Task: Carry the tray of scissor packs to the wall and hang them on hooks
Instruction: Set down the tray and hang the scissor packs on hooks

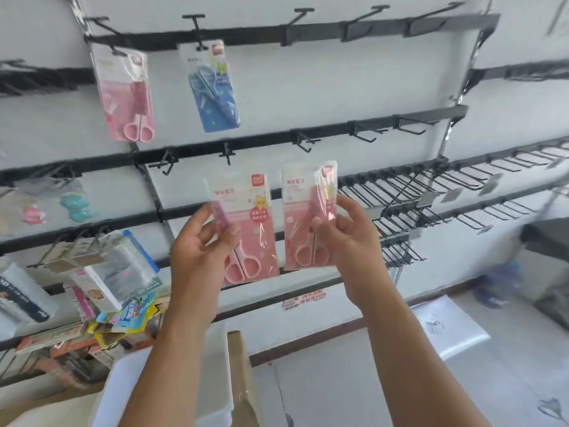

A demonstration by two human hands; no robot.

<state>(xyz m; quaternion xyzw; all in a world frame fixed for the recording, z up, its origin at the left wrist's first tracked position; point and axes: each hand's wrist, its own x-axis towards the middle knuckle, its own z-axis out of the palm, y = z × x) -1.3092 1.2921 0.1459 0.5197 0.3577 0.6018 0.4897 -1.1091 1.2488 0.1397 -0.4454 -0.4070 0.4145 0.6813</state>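
Both hands are up in front of the wall display, one pack apiece. The left hand [201,241] has its fingers [229,234] clamped on a pink card-backed pack of pink-handled scissors in clear plastic [246,223], gripping its left edge, the pack upright with the handles at six o'clock. Just beside it at three o'clock, the right hand [345,229] pinches a second pink scissor pack with a crinkled clear sleeve [303,220], thumb across the front, fingers curled round the right edge. The two packs sit side by side, close but apart.

Up at eleven o'clock, a pink scissor pack already on the wall [124,90] hangs from a black metal hook [112,49] on the top black rail [246,33]. To its right, at twelve o'clock, a blue scissor pack with a blue card back [214,87] hangs from the next T-ended black hook [195,27]. More hooks on that rail, out toward one and two o'clock, carry nothing.

The middle black rail [277,143] runs right behind the held packs' tops, a small black peg [228,152] just above the left pack. At three o'clock, rows of bare black wire hooks [431,180] fan out. Down at eight o'clock, boxed and bagged stationery [101,278] crowds the lower shelf. At six o'clock, between the forearms, a brown cardboard box edge [243,374] and a white tray-like surface [215,365] show, too blurred to tell more.
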